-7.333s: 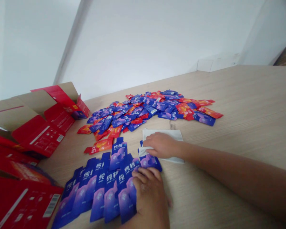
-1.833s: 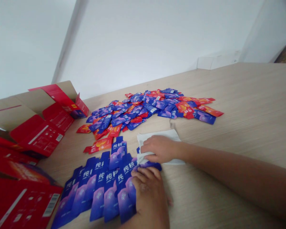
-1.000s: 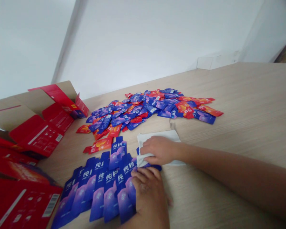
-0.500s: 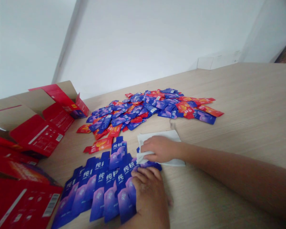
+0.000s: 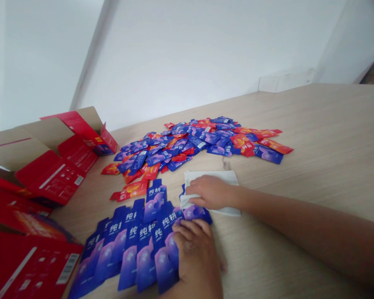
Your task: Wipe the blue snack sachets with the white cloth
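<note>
My right hand is closed on a white cloth, its fingers curled over a folded edge. Part of the cloth spreads flat on the table beyond my knuckles. Beneath that fold a blue-purple sachet sticks out, lying slantwise. My left hand, fingers together and bent, presses down at the near end of this sachet; its fingertips partly hide the hold. Left of it, several blue-purple sachets lie face up in overlapping rows. A single sachet tops the upper row.
Behind my hands spreads a loose pile of blue and red-orange sachets. Open red cartons stand along the left side, flaps up, with another red carton at lower left. A white wall closes off the wooden table at the back.
My right hand and the cloth have shifted very slightly, showing more of the sachet beneath. My left hand stays in place. The whole view has drifted a little.
</note>
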